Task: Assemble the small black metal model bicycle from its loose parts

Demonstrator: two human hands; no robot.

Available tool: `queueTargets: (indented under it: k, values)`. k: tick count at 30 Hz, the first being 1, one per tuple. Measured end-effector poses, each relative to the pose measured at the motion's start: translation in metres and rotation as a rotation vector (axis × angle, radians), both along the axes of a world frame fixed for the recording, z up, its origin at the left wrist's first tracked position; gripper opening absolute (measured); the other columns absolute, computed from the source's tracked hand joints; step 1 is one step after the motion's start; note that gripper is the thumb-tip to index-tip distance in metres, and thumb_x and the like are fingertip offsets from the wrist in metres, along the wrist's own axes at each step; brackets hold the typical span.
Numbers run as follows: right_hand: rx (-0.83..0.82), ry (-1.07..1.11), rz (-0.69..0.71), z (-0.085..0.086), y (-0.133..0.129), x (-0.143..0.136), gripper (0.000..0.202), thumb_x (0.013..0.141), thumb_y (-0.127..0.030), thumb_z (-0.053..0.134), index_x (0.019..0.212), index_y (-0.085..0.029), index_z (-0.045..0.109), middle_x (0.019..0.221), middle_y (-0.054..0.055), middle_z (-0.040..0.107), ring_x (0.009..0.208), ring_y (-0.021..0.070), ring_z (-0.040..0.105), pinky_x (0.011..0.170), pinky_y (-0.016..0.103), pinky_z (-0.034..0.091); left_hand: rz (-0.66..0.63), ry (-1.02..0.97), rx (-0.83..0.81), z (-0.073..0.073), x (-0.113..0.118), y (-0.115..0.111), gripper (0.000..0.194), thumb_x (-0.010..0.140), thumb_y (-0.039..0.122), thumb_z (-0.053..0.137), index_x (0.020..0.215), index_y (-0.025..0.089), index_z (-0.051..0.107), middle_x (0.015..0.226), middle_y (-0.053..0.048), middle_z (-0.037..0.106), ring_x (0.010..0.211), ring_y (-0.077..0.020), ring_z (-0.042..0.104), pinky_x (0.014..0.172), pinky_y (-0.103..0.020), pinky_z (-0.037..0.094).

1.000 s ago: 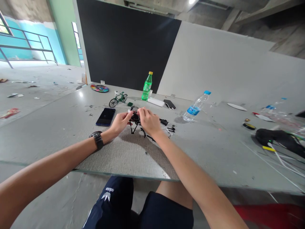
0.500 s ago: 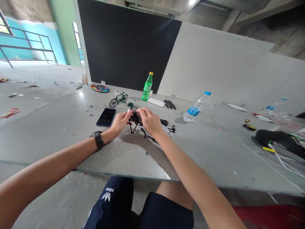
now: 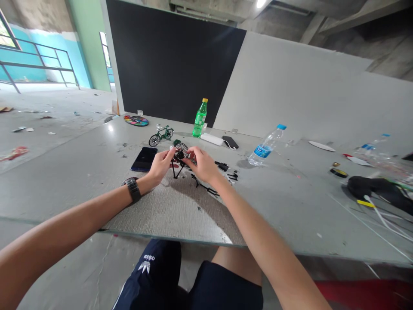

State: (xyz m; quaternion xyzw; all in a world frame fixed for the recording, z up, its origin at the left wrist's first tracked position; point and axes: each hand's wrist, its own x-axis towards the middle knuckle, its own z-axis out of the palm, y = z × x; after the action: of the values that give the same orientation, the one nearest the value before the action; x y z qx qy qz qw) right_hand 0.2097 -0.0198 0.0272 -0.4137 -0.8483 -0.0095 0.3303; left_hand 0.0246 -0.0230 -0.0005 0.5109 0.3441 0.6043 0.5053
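Note:
Between my hands is a partly built black model bicycle point(image 3: 176, 169), its frame tubes pointing down and a spoked wheel point(image 3: 181, 150) at its top. My left hand point(image 3: 160, 165) is closed on its left side, thumb and fingers pinching near the wheel. From the right, my right hand point(image 3: 202, 165) pinches the model by the wheel's lower edge. Its fingertips partly hide what they touch. Black loose parts point(image 3: 209, 189) lie by my right wrist, with more small black pieces point(image 3: 222, 166) beyond. A finished green model bicycle point(image 3: 161, 135) stands behind my left hand.
A phone point(image 3: 144, 159) lies left of my hands. Behind are a green bottle point(image 3: 199, 120), a white power bank point(image 3: 211, 139) and a paint palette point(image 3: 136, 120). A water bottle point(image 3: 264, 148) stands tilted to the right. Black tape point(image 3: 338, 172) and cables are farther right.
My right hand has shifted its fingers lower and slightly right on the model, uncovering more of the wheel. My left hand keeps its hold nearly in place.

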Motion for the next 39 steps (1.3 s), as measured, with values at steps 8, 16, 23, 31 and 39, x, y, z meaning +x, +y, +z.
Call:
queueTargets:
  k: [8,16,23,31,39]
  values:
    - [0.032,0.174,-0.063,-0.002,0.006,0.005,0.021,0.098,-0.041,0.057,0.103,-0.021,0.063,0.091,0.005,0.070,0.085,0.0199,0.063,0.076,0.031,0.045,0.039,0.088,0.027,-0.001,-0.001,-0.001,0.054,0.083,0.071,0.062,0.081,0.017,0.065,0.077,-0.003,0.059,0.064,-0.0126,0.052,0.055,-0.025,0.051]
    - [-0.025,0.427,-0.151,-0.007,0.000,-0.007,0.029,0.091,-0.050,0.065,0.085,-0.021,0.062,0.072,0.003,0.068,0.066,0.0190,0.061,0.064,0.030,0.044,0.023,0.117,0.080,0.001,-0.001,-0.001,0.052,0.085,0.069,0.061,0.080,0.017,0.063,0.072,-0.001,0.053,0.065,-0.0129,0.049,0.059,-0.025,0.052]
    - [-0.159,0.734,-0.117,-0.015,0.006,-0.012,0.037,0.085,-0.056,0.068,0.092,-0.021,0.060,0.082,0.007,0.072,0.072,0.0196,0.067,0.068,0.032,0.052,0.035,0.246,0.190,-0.002,-0.002,0.001,0.047,0.086,0.062,0.063,0.072,0.017,0.059,0.068,0.001,0.049,0.065,-0.0129,0.047,0.062,-0.025,0.048]
    - [-0.437,1.019,-0.074,-0.024,0.015,-0.017,0.049,0.068,-0.055,0.081,0.094,-0.023,0.054,0.072,0.002,0.070,0.067,0.0196,0.069,0.067,0.034,0.058,0.002,0.389,0.253,-0.006,-0.002,0.001,0.037,0.090,0.046,0.063,0.109,0.015,0.072,0.100,-0.008,0.075,0.084,-0.0184,0.066,0.078,-0.029,0.049]
    - [-0.256,0.883,0.005,-0.011,0.005,-0.016,0.036,0.077,-0.047,0.076,0.094,-0.022,0.056,0.080,0.003,0.070,0.077,0.0192,0.069,0.074,0.034,0.057,-0.031,0.409,0.256,-0.010,-0.001,0.004,0.043,0.091,0.046,0.064,0.117,0.013,0.070,0.107,-0.012,0.075,0.089,-0.0207,0.068,0.082,-0.032,0.050]
